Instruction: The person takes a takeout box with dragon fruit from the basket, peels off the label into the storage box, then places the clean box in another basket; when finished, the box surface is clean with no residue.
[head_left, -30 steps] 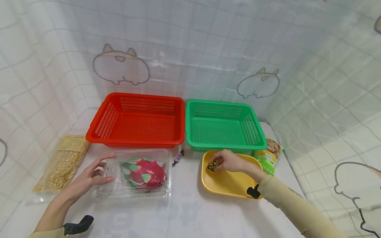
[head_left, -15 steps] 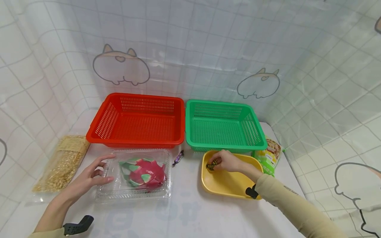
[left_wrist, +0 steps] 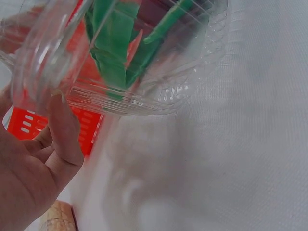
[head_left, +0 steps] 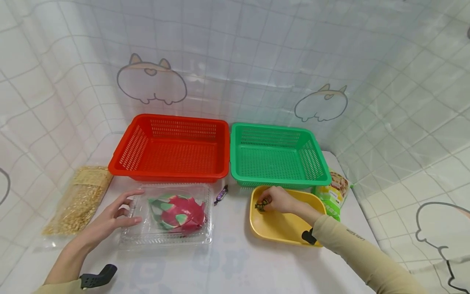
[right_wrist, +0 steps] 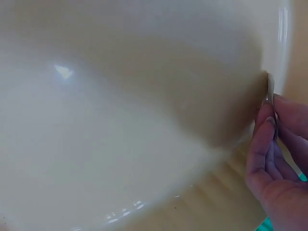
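My left hand grips the left end of a clear plastic clamshell box, thumb and forefinger set wide apart. A pink-and-green dragon fruit shows through its lid. In the left wrist view the thumb lies against the box's ribbed side. Over the left part of a shallow yellow tray, my right hand pinches a small flat black-and-yellow badge-like piece. Seen edge-on in the right wrist view, the thin piece stands between thumb and fingertips near the tray wall.
Behind stand a red basket and a green basket, side by side. A wrapped purple candy lies between box and tray. A bag of pale grains lies far left, a green food packet far right.
The right hand and the badge-like piece have shifted slightly left within the tray. The left hand and the box stay put; the head view has moved a little.
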The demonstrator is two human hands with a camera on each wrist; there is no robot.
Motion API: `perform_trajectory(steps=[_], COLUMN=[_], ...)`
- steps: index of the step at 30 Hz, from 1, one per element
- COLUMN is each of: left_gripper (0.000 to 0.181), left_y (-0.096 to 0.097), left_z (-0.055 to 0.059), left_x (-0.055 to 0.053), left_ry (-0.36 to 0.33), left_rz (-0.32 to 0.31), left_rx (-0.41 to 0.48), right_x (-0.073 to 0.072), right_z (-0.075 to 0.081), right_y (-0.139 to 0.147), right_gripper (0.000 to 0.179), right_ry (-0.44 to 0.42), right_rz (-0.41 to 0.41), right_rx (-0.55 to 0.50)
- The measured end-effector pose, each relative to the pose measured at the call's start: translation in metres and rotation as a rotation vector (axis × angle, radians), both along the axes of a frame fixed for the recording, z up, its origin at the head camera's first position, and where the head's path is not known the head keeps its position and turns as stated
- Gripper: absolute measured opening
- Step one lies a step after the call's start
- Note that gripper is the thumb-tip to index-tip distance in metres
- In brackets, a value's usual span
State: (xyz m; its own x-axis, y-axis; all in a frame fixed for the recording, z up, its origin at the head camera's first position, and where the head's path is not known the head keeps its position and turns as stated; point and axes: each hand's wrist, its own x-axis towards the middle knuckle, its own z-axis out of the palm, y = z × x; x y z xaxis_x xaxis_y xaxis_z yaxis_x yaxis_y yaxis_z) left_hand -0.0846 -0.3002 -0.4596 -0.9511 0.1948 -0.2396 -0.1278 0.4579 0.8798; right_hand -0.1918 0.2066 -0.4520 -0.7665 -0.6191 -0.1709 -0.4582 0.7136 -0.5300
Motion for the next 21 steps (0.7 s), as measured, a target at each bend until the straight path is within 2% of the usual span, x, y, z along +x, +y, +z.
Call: perform_trajectory(steps=[5, 15, 21], left_gripper=[0.076, 0.076, 0.075], left_y=[0.000, 0.001, 0.001], left_z=[0.000, 0.003, 0.003], left_x=[0.000, 0.001, 0.002], left_ry=[0.009, 0.007, 0.012], left_rz=[-0.001, -0.001, -0.002], left_rx=[-0.004, 0.005, 0.013], right_x=[0.001, 0.003, 0.007], right_z=[-0.002, -0.006, -0.007], right_y=[-0.004, -0.013, -0.018], right_gripper=[0.025, 0.015, 0.012], right_ry=[0.043, 0.177, 0.191], right_rz=[-0.019, -0.004, -0.040], right_rx=[0.032, 0.070, 0.086])
